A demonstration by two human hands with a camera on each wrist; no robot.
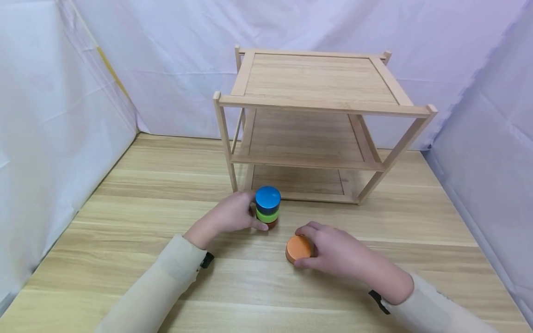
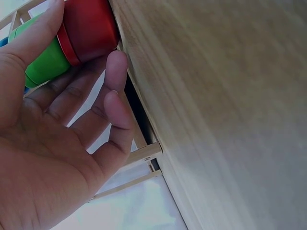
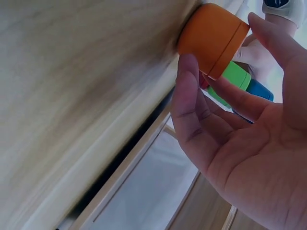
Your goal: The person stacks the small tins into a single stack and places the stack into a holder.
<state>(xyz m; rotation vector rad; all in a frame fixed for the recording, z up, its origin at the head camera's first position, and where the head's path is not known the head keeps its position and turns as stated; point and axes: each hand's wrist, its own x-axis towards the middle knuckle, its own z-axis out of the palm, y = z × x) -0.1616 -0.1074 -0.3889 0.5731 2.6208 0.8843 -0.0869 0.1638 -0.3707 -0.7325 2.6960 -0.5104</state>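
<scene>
Three small round lidded canisters stand stacked on the table: a red canister (image 2: 91,28) at the bottom, a green canister (image 1: 267,216) above it and a blue canister (image 1: 268,199) on top. My left hand (image 1: 235,213) grips the stack from its left side, thumb at the front and fingers behind. To the right and closer to me, an orange canister (image 1: 298,248) sits apart on the table. My right hand (image 1: 339,252) holds it from the right, between thumb and fingers. In the right wrist view, the thumb touches the lid end of the orange canister and a fingertip lies along its side.
A three-tier wooden shelf (image 1: 320,111) stands just behind the stack, its bottom board close to the table. White cloth (image 1: 175,41) hangs at the back and both sides. The wooden table (image 1: 133,217) spreads around the hands.
</scene>
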